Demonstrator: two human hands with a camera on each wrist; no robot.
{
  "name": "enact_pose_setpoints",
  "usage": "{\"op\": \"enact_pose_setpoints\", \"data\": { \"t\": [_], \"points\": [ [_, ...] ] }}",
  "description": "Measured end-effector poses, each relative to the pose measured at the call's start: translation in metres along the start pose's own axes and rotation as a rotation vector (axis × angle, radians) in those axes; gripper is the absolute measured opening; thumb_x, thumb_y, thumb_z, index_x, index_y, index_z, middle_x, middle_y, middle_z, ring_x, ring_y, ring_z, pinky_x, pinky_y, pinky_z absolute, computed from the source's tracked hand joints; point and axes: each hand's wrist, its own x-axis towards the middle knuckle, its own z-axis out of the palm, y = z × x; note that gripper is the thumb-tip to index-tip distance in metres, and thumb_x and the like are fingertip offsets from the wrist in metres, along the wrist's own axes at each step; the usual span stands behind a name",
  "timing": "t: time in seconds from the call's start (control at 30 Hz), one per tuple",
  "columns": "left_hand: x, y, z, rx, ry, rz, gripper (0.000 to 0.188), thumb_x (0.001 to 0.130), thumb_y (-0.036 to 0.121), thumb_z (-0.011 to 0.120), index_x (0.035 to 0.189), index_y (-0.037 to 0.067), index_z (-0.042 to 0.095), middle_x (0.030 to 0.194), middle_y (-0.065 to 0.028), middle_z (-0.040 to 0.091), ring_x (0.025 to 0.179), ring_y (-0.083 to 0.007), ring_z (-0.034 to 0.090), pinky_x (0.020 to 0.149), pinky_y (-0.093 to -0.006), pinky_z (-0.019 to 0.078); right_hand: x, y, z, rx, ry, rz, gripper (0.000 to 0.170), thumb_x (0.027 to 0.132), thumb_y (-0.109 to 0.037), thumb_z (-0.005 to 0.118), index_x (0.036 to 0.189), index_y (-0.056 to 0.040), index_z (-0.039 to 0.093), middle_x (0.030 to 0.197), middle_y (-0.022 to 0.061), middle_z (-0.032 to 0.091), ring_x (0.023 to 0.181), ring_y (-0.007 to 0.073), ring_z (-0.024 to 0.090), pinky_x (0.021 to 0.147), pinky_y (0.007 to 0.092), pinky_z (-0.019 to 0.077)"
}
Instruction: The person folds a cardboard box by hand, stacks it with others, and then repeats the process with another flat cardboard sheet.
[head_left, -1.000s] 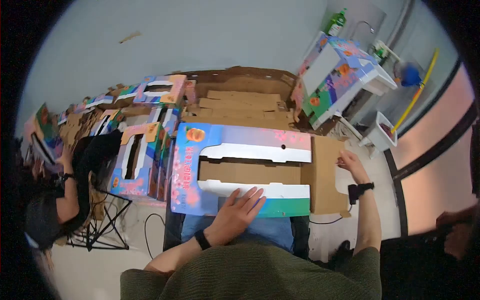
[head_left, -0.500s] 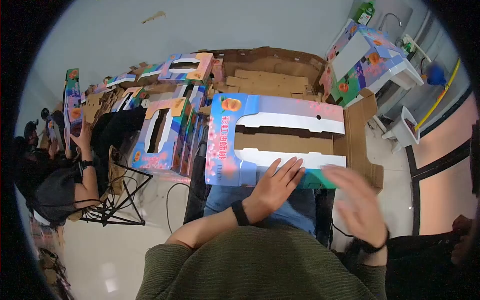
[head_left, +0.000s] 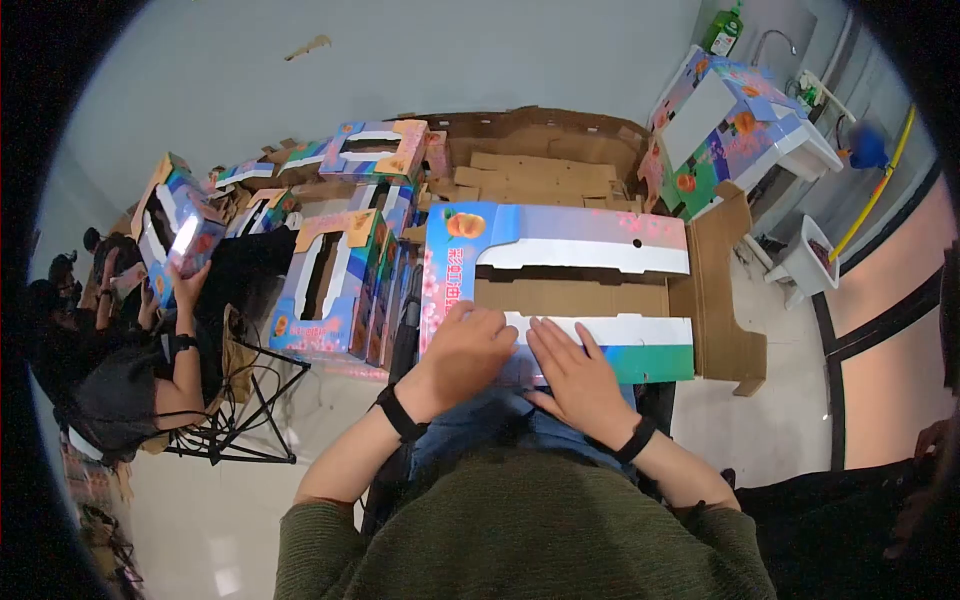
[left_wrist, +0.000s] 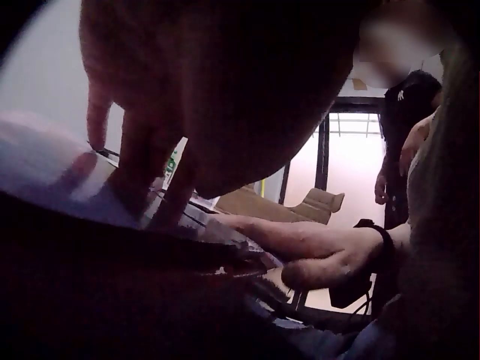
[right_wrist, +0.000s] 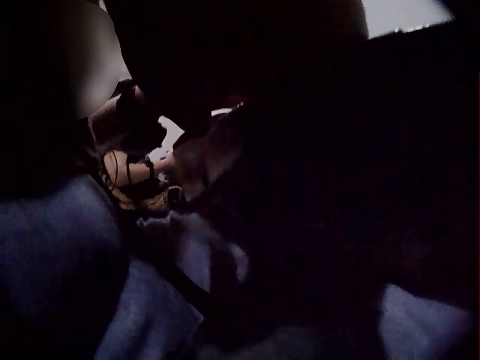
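Observation:
A printed cardboard fruit box [head_left: 580, 225] lies in front of me in the head view, with peach pictures, white inner strips and a long opening on top. My right hand [head_left: 585, 385] rests flat on its near panel, fingers straight over the white strip. Just left of it, my left hand [head_left: 465, 350] touches the box near the near left part, fingers bent downward. In the left wrist view several fingertips [left_wrist: 142, 206] of that hand stand on the printed surface. The right wrist view is mostly dark.
A brown end flap [head_left: 715, 300] sticks out on the right. More printed boxes [head_left: 325, 290] stand to the left, where another person holds a box [head_left: 175, 225]. Flat brown cardboard [head_left: 540, 175] lies behind. A further box [head_left: 725, 140] stands by the tap at right.
My right hand has come from the right end flap to the box's near panel. My left hand has shifted left along the box. The other person's box has turned.

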Motion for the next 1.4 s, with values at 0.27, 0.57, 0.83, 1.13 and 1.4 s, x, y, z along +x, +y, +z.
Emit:
{"op": "enact_pose_setpoints", "data": {
  "t": [0.27, 0.57, 0.83, 1.13, 1.4],
  "points": [
    [0.022, -0.022, 0.008, -0.3, -0.182, 0.204, 0.017, 0.089, 0.019, 0.067, 0.086, 0.003, 0.061, 0.084, -0.015, 0.062, 0.082, -0.0365, 0.065, 0.075, -0.0448, 0.052, -0.002, 0.007, 0.01, -0.093, -0.035, -0.016, 0.068, 0.09, -0.033, 0.067, 0.146, -0.0009, 0.046, 0.154, 0.0118, 0.045, 0.146, 0.0223, 0.037, 0.12, 0.0477, 0.0268],
    [0.031, -0.034, 0.003, -0.517, -0.431, 0.119, 0.028, 0.09, 0.029, 0.071, 0.1, 0.005, 0.059, 0.083, -0.0211, 0.065, 0.085, -0.0442, 0.063, 0.074, -0.0521, 0.0497, -0.002, 0.009, 0.008, -0.064, -0.036, -0.015, 0.067, 0.088, -0.033, 0.069, 0.144, -0.0023, 0.047, 0.152, 0.0121, 0.046, 0.143, 0.0234, 0.041, 0.118, 0.0474, 0.0302],
    [0.032, -0.037, -0.005, -0.608, -0.422, 0.177, 0.029, 0.089, 0.031, 0.074, 0.101, 0.007, 0.062, 0.086, -0.018, 0.067, 0.084, -0.0422, 0.063, 0.076, -0.0483, 0.0476, -0.003, 0.012, -0.001, -0.016, -0.059, -0.015, 0.07, 0.088, -0.034, 0.07, 0.145, -0.0036, 0.046, 0.153, 0.0119, 0.045, 0.143, 0.0235, 0.041, 0.118, 0.0474, 0.0296],
    [0.03, -0.034, -0.022, -0.937, -0.474, 0.184, 0.022, 0.093, 0.024, 0.073, 0.097, 0.006, 0.06, 0.086, -0.012, 0.064, 0.086, -0.0308, 0.061, 0.075, -0.041, 0.0468, -0.008, 0.015, -0.008, 0.014, -0.074, -0.024, 0.073, 0.088, -0.034, 0.071, 0.149, -0.0052, 0.042, 0.156, 0.0121, 0.042, 0.145, 0.0234, 0.039, 0.12, 0.047, 0.0282],
    [0.041, -0.029, -0.057, -0.899, -0.58, 0.064, 0.035, 0.095, 0.023, 0.069, 0.121, 0.003, 0.059, 0.122, -0.0168, 0.063, 0.116, -0.0303, 0.061, 0.098, -0.0392, 0.0482, -0.006, 0.012, -0.038, 0.155, -0.148, -0.051, 0.069, 0.092, -0.036, 0.067, 0.149, -0.0048, 0.042, 0.156, 0.0157, 0.041, 0.146, 0.0288, 0.038, 0.119, 0.0507, 0.0288]
  ]
}}
